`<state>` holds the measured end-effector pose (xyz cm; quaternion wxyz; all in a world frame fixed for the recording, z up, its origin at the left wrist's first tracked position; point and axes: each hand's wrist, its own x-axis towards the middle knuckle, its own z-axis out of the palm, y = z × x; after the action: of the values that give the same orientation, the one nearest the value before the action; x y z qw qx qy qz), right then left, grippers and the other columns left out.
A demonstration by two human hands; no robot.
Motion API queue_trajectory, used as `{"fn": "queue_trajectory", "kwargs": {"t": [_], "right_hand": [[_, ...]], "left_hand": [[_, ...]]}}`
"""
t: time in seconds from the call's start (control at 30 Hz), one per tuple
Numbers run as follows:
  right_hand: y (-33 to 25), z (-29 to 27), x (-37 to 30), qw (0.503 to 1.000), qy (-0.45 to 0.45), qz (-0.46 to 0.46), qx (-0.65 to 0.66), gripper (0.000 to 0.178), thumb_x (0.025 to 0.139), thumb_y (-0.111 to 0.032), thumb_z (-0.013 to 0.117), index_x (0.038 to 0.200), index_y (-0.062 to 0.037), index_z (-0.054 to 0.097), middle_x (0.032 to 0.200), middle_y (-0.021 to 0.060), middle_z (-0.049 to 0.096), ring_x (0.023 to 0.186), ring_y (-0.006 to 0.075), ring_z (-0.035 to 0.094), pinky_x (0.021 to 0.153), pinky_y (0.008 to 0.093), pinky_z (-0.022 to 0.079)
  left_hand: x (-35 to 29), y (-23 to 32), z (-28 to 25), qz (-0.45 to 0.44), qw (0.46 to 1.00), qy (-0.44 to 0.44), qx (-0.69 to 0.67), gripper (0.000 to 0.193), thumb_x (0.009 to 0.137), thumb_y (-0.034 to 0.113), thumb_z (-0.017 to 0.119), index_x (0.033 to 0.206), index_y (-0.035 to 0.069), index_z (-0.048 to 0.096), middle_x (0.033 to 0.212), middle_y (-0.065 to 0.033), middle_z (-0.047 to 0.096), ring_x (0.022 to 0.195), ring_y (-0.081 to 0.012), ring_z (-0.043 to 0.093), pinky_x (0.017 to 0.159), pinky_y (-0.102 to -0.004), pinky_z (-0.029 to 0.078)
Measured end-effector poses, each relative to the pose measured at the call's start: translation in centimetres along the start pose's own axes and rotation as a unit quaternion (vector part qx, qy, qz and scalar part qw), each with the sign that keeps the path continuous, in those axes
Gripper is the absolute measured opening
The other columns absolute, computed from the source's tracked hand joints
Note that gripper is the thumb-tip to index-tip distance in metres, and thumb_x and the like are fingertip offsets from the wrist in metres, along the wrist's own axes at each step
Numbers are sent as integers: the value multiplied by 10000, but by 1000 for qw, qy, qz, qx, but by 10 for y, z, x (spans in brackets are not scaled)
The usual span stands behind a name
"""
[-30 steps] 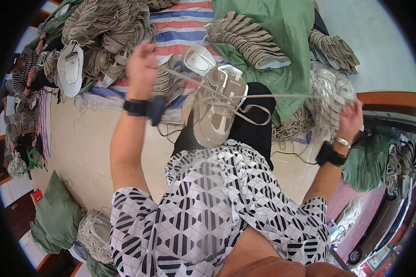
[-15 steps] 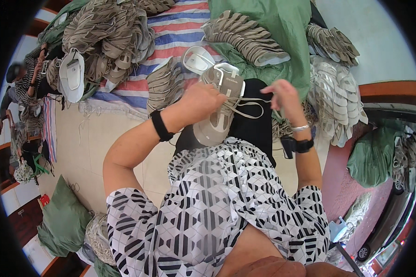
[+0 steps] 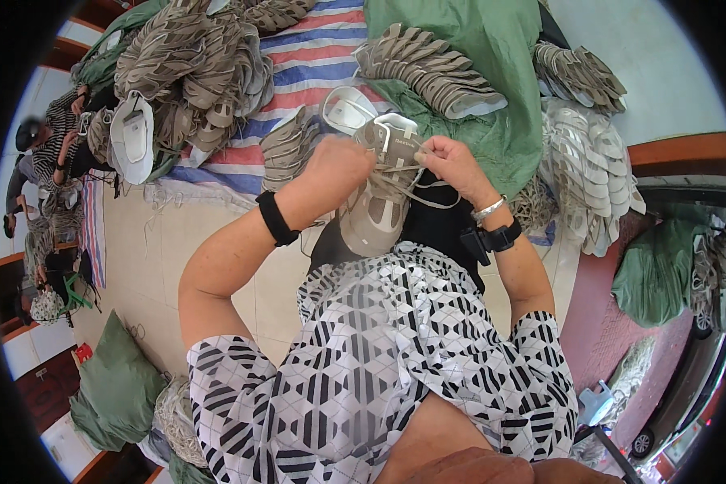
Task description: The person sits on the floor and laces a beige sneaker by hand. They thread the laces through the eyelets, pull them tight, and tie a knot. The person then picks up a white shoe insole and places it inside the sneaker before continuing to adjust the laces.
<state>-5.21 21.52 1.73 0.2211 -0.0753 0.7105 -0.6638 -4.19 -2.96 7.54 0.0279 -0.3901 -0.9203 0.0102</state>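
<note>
A beige shoe upper (image 3: 370, 219) with white edging lies across my dark-trousered lap, toe toward me and tongue pointing away. Pale shoelaces (image 3: 398, 179) cross its front, with a loop hanging off the right side. My left hand (image 3: 341, 165) is closed at the upper's left edge; what its fingers grip is hidden behind the hand. On the other side my right hand (image 3: 455, 167) pinches the lace close to the eyelets. Just beyond the upper, a white-lined upper (image 3: 348, 110) rests with its opening up, beside a stack of nested uppers (image 3: 289, 149).
Heaped uppers (image 3: 194, 73) stand at the far left on a striped sheet (image 3: 319, 52). A row of uppers (image 3: 427, 68) lies on green cloth (image 3: 500, 48). More pale stacks (image 3: 590, 173) are at right. A green sack (image 3: 117, 383) and another person (image 3: 52, 141) are at left.
My right hand has come in leftward from the outstretched lace to the upper's edge. My left hand has shifted slightly left, and the lace loop now hangs lower.
</note>
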Motion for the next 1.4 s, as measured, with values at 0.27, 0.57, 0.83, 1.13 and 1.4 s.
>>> {"fn": "queue_trajectory", "kwargs": {"t": [0.27,0.57,0.83,1.13,1.4], "right_hand": [[14,-34,-13,941,147,62,299,135,856,-145,662,962,-90,600,663,-80,509,475,13,372,400,167,237],[72,-85,-70,931,340,68,110,218,932,-195,537,975,-12,647,755,45,652,424,50,464,390,188,340],[-14,21,-56,986,-20,88,-141,291,926,-231,506,905,37,616,751,107,656,453,181,551,453,275,438],[-24,4,-57,956,0,-37,-290,216,769,-182,679,866,1,618,781,130,625,724,252,602,672,334,464],[-9,40,-33,998,20,12,59,180,839,-59,623,1003,15,631,788,34,662,471,18,412,417,172,314]], "left_hand": [[12,18,43,-112,957,219,-156,189,712,168,658,870,122,565,799,-43,557,781,-265,582,646,-387,467],[-28,32,55,-264,877,192,-353,204,805,197,659,938,63,584,855,-99,523,773,-261,548,687,-341,450],[-24,15,70,-265,850,220,-398,167,895,182,594,925,29,534,686,-62,472,623,-190,514,582,-306,422],[-21,-72,23,-380,453,264,-762,141,902,157,588,1026,114,536,648,76,438,453,-26,338,398,-183,279],[-57,-136,12,-432,350,410,-723,219,874,46,526,1092,67,537,631,5,443,475,-101,352,417,-255,290]]}}
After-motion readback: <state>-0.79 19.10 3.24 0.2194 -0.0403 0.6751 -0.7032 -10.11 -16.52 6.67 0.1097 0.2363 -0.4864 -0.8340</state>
